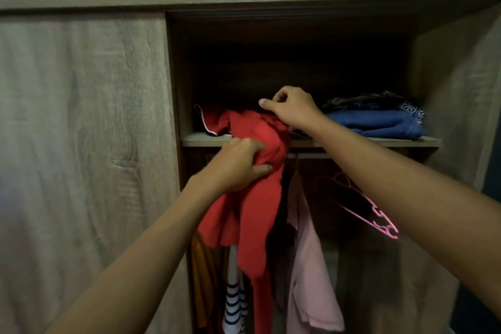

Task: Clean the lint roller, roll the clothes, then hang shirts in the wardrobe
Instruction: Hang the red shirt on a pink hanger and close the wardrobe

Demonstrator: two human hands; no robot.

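Observation:
A red shirt (257,198) hangs bunched in front of the open wardrobe, its top edge lying over the shelf (379,141). My left hand (238,164) grips a fold of the red cloth just below the shelf edge. Higher up, my right hand (291,107) is closed on the shirt's top part at shelf height; whether a hanger hook is in its fingers is hidden. Below, a pink shirt (309,279), a striped garment (233,306) and an orange garment (202,279) hang from the rail.
Empty pink hangers (379,219) hang on the rail to the right. Folded blue clothes (379,122) with a dark patterned piece on top lie on the shelf's right half. A closed wooden sliding door (81,144) covers the wardrobe's left side.

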